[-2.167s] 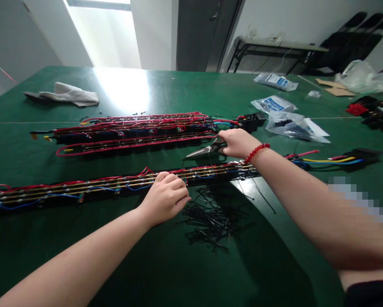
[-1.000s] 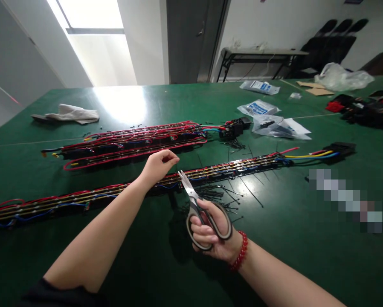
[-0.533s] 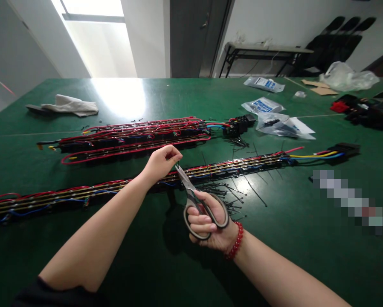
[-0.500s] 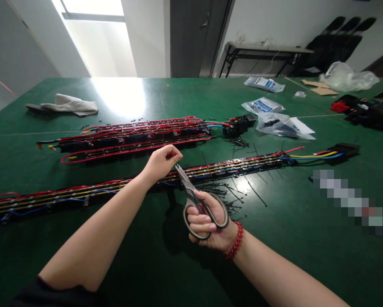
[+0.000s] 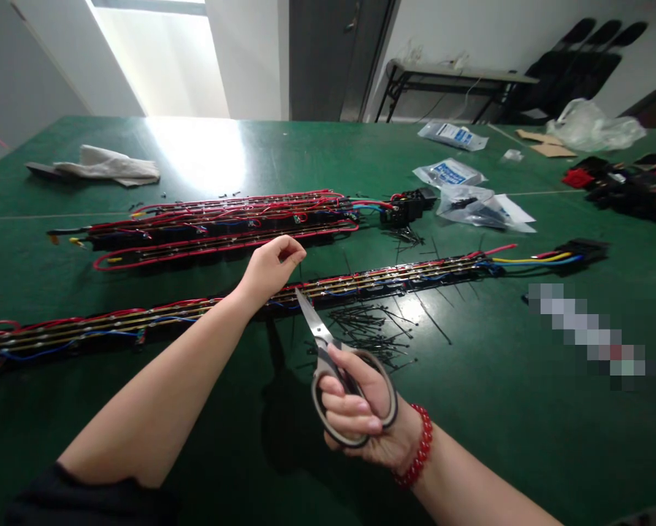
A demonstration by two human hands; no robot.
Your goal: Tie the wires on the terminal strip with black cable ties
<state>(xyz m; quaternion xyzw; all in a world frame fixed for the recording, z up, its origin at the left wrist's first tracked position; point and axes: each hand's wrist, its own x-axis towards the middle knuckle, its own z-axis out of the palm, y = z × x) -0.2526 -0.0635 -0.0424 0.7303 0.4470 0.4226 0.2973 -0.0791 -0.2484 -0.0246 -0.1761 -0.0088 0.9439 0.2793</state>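
Perhaps the long wired strip (image 5: 405,276) could be nicked, because the tip of the scissors (image 5: 310,315) is seen over it; whether it is touched cannot be told. A fingertip of the left hand (image 5: 270,267) could also be cut, as the blades are pointed to just below it. If the right hand (image 5: 355,402) were swung, the loose black ties (image 5: 358,321) beside the blades might be scattered.

The strip is laid across the green table (image 5: 486,446), in front of a second wired bundle (image 5: 251,213). The left hand is stretched over it from the lower left, thumb and forefinger pinched together; whether a thin tie is held there cannot be told surely. The scissors' handles are gripped by the right hand, its curled fingers passed through the loop.
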